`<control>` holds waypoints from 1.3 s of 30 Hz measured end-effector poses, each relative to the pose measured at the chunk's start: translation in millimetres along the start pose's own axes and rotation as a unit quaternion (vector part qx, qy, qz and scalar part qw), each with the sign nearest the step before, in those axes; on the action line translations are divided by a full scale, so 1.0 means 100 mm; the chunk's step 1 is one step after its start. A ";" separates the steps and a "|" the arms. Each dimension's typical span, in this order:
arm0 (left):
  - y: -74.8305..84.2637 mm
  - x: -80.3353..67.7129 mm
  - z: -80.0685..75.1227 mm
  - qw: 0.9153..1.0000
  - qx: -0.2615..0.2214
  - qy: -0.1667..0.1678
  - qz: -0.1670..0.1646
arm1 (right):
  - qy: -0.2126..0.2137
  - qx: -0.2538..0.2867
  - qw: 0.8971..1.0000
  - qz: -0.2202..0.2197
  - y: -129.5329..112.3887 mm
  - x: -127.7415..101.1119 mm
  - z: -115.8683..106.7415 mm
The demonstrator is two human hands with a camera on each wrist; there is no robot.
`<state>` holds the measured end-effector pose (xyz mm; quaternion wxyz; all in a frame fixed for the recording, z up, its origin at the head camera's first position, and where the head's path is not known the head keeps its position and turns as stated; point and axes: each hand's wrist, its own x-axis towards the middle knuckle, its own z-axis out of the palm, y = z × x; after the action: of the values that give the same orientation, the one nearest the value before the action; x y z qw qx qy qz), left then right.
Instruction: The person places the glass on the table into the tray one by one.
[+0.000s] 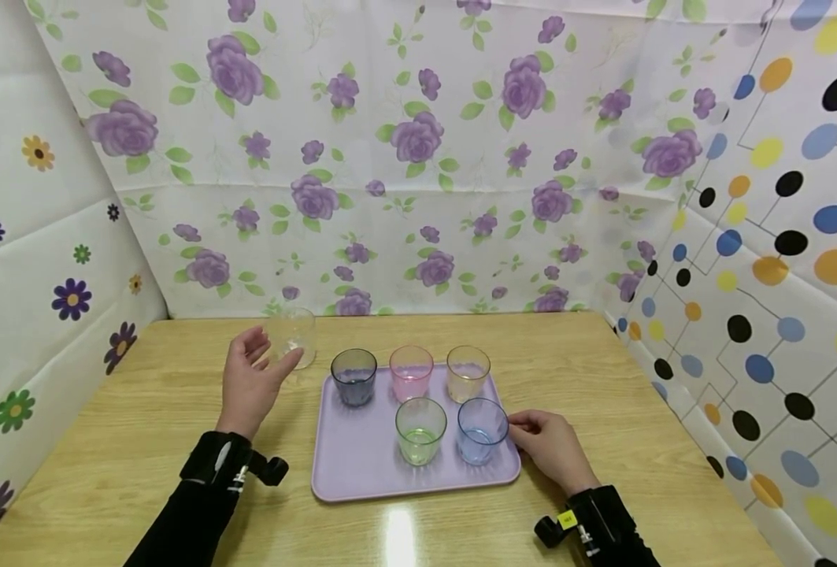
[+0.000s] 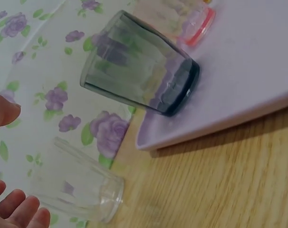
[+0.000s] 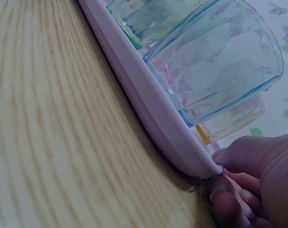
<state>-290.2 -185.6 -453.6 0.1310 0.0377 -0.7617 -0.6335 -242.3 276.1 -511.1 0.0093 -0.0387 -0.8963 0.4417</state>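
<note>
My left hand [image 1: 253, 376] is beside a clear glass [image 1: 301, 340] on the table, left of the tray. Its thumb and fingers are spread apart, and in the left wrist view the clear glass [image 2: 87, 185] stands just beyond the fingertips. With thumb and fingers, my right hand [image 1: 551, 447] pinches the right edge of the purple tray [image 1: 354, 472]. On that tray stand a dark grey glass [image 1: 354, 379], a pink glass [image 1: 411, 376], a yellow glass [image 1: 468, 376], a green glass [image 1: 420, 433] and a blue glass [image 1: 482, 433], the blue one nearest my right hand.
The tray's front left part is bare purple surface. A wooden table [image 1: 142, 457] extends around it, with a flowered cloth [image 1: 390, 236] behind. Patterned cloths hang at the left and right sides.
</note>
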 end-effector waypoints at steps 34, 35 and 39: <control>-0.39 0.39 0.04 0.996 0.053 -0.049 -0.045 | 0.004 -0.003 1.000 0.018 0.03 0.02 0.02; -0.39 0.40 0.05 0.996 0.055 -0.051 -0.044 | 0.005 -0.004 1.000 0.020 0.03 0.03 0.02; -0.39 0.44 0.07 0.995 0.069 -0.055 -0.042 | 0.007 -0.003 1.000 0.017 0.04 0.03 0.03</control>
<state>-338.7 -196.8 -485.7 0.0593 0.0434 -0.8076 -0.5851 -245.3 276.5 -516.0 0.0081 -0.0573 -0.8969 0.4385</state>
